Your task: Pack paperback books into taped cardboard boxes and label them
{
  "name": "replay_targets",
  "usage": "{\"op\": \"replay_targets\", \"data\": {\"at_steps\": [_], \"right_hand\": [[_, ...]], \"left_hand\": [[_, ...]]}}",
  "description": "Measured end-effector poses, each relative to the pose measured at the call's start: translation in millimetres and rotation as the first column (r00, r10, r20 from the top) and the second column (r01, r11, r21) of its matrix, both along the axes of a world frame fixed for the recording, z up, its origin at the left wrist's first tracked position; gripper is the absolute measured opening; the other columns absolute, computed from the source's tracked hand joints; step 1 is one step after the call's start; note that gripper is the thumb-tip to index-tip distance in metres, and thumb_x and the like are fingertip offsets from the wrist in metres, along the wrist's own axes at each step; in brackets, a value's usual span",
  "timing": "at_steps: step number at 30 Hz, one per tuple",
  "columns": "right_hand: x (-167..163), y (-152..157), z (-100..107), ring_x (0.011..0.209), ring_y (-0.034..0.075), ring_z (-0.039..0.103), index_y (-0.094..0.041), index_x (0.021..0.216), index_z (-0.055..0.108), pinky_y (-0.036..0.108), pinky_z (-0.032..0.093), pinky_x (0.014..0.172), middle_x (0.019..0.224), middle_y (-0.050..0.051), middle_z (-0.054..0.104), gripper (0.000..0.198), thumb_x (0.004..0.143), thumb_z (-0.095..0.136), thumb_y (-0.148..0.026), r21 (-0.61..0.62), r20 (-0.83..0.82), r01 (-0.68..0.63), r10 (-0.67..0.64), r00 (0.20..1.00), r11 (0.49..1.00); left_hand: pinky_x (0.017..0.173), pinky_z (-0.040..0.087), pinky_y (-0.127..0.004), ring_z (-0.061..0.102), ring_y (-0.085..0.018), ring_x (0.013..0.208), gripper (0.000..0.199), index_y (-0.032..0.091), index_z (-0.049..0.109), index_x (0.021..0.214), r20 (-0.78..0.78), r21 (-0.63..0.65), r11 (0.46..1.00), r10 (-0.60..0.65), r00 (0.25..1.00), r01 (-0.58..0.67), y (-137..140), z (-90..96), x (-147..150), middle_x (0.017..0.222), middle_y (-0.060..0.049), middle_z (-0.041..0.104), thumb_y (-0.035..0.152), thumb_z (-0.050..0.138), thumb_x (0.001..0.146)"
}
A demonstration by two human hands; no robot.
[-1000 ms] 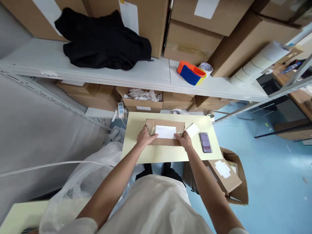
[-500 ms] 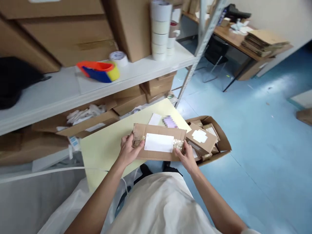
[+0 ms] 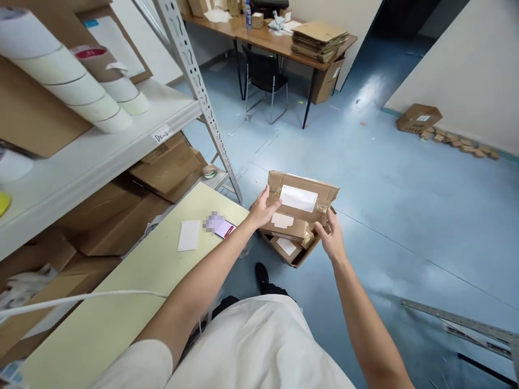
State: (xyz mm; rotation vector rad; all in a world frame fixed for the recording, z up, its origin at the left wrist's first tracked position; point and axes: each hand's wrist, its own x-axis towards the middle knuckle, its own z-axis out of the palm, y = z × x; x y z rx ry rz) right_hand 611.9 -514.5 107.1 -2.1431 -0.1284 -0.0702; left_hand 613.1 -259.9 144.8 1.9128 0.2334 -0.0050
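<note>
A flat cardboard box with a white label and tape across it is held between my two hands. My left hand grips its left end, thumb on the front. At the right end, my right hand has the thumb in front and the fingers behind the edge. The box is tilted over a large open carton on the floor, which holds several smaller labelled boxes. How far the held box is above them I cannot tell.
On my left stands a pale yellow table with a phone and a white card. A metal shelf post rises beyond it. Farther off are a black chair and a wooden desk. A metal frame lies low right.
Both hands have carried the box from beside the table to over the carton. My view has turned right, bringing the far wall and floor boxes into sight.
</note>
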Motion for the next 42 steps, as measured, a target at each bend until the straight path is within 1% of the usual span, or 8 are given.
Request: {"op": "replay_targets", "data": {"at_steps": [4,10,15,23,28,34,36,42], "right_hand": [[-26.2,5.0,-10.4,0.130,0.030,0.047,-0.019,0.143,0.040,0.049,0.041,0.104,0.146,0.016,0.044,0.073,0.082,0.057,-0.054,0.095,-0.122,-0.077,0.088,0.989,0.993],[-88.4,18.1,-31.4,0.095,0.028,0.070,-0.017,0.134,0.050,0.044,0.056,0.081,0.126,0.018,0.062,0.059,0.085,0.052,-0.049,0.081,-0.311,-0.139,0.158,0.937,0.987],[-98.3,75.2,-22.6,0.082,0.025,0.071,-0.019,0.132,0.051,0.042,0.058,0.075,0.112,0.014,0.069,0.052,0.088,0.048,-0.044,0.039,-0.301,-0.428,0.419,0.857,0.903],[-138.2,256.5,24.2,0.091,0.025,0.070,-0.019,0.125,0.055,0.039,0.057,0.072,0.109,0.013,0.071,0.043,0.089,0.046,-0.041,-0.061,-0.173,-0.899,0.883,0.437,0.433],[-236.5,354.4,29.6,0.093,0.025,0.069,-0.019,0.121,0.059,0.042,0.055,0.082,0.107,0.012,0.071,0.041,0.089,0.046,-0.041,-0.043,-0.140,-0.997,0.987,0.074,0.068],[-349.3,389.4,40.1,0.093,0.022,0.069,-0.023,0.133,0.049,0.042,0.053,0.089,0.116,0.011,0.068,0.047,0.089,0.047,-0.038,0.030,-0.160,-0.931,0.918,-0.364,-0.364],[-362.6,395.5,39.5,0.094,0.022,0.069,-0.024,0.142,0.038,0.041,0.054,0.086,0.125,0.011,0.063,0.057,0.088,0.049,-0.038,0.040,-0.190,-0.897,0.878,-0.439,-0.440],[-373.9,427.2,3.8,0.087,0.021,0.069,-0.018,0.146,0.027,0.039,0.056,0.080,0.130,0.017,0.057,0.072,0.085,0.052,-0.045,0.079,-0.304,-0.858,0.807,-0.506,-0.508]], "left_hand": [[0.110,0.037,-0.040,0.041,-0.027,0.136,0.079,0.016,0.026,0.149,-0.019,-0.063,0.998,0.011,1.000,-0.012,-7.6,-15.0,-25.0,0.155,-0.016,0.028,0.040,0.060,0.083],[0.097,0.049,-0.043,0.065,-0.024,0.108,0.051,0.015,0.056,0.124,-0.226,-0.211,0.965,0.106,0.968,-0.154,20.7,-45.6,-155.8,0.125,-0.017,0.062,0.037,0.062,0.079],[0.091,0.053,-0.043,0.068,-0.025,0.100,0.046,0.016,0.061,0.112,-0.274,-0.158,0.866,0.422,0.864,-0.474,64.2,-43.2,-258.4,0.113,-0.016,0.068,0.045,0.062,0.076],[0.087,0.055,-0.039,0.068,-0.021,0.094,0.043,0.019,0.060,0.114,-0.106,-0.046,0.538,0.835,0.540,-0.842,109.9,-26.1,-401.5,0.112,-0.012,0.069,0.047,0.056,0.081],[0.085,0.054,-0.035,0.067,-0.020,0.094,0.042,0.019,0.061,0.111,-0.099,-0.066,0.175,0.978,0.182,-0.982,98.4,-23.5,-491.7,0.109,-0.011,0.069,0.048,0.054,0.081],[0.072,0.055,-0.032,0.067,-0.021,0.091,0.043,0.018,0.059,0.110,-0.155,-0.076,-0.223,0.966,-0.209,-0.972,54.1,-12.7,-563.2,0.107,-0.011,0.068,0.050,0.054,0.081],[0.065,0.053,-0.031,0.068,-0.021,0.088,0.046,0.018,0.055,0.114,-0.159,-0.053,-0.343,0.930,-0.332,-0.938,41.6,-10.0,-574.8,0.107,-0.012,0.067,0.050,0.053,0.081],[0.056,0.050,-0.028,0.068,-0.023,0.093,0.058,0.018,0.038,0.133,-0.117,0.111,-0.582,0.797,-0.592,-0.805,-7.4,-1.9,-577.1,0.115,-0.016,0.063,0.049,0.049,0.085]]}}
